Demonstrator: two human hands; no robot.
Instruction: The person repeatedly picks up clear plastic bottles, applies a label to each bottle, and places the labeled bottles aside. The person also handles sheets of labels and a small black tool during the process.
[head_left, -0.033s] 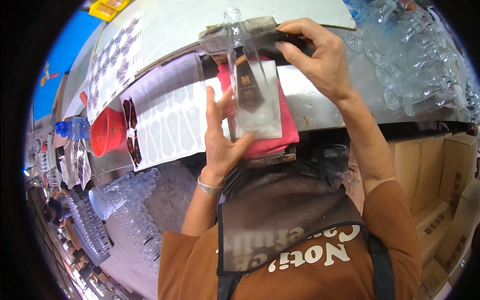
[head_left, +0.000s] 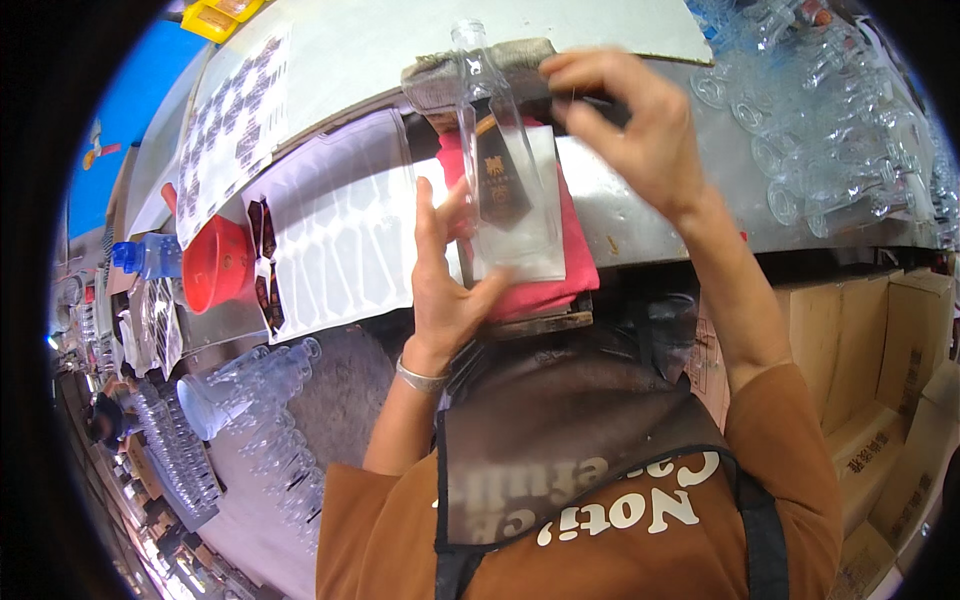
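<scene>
A clear glass bottle (head_left: 530, 215) lies with its neck away from me, a dark label with gold print (head_left: 500, 172) on its side. Its neck rests over a rolled grey cloth (head_left: 432, 82). Beneath its body are a white sheet (head_left: 548, 160) and a pink cloth (head_left: 578, 235). My left hand (head_left: 445, 265) steadies the bottle, thumb by the base and fingers along the left side. Right of the bottle's neck, my right hand (head_left: 635, 130) is raised, fingers bent around a dark flat piece (head_left: 603, 108) that is blurred and partly hidden.
Label sheets (head_left: 340, 215) and a red plastic scoop-like container (head_left: 217, 262) lie to the left. Many clear bottles (head_left: 800, 130) stand at the right; more stand low on the left (head_left: 270, 400). Open cardboard boxes (head_left: 850, 350) are at the lower right.
My right hand has shifted slightly, its fingertips moving left and down, and is now blurred. The left hand and bottle stay almost in place.
</scene>
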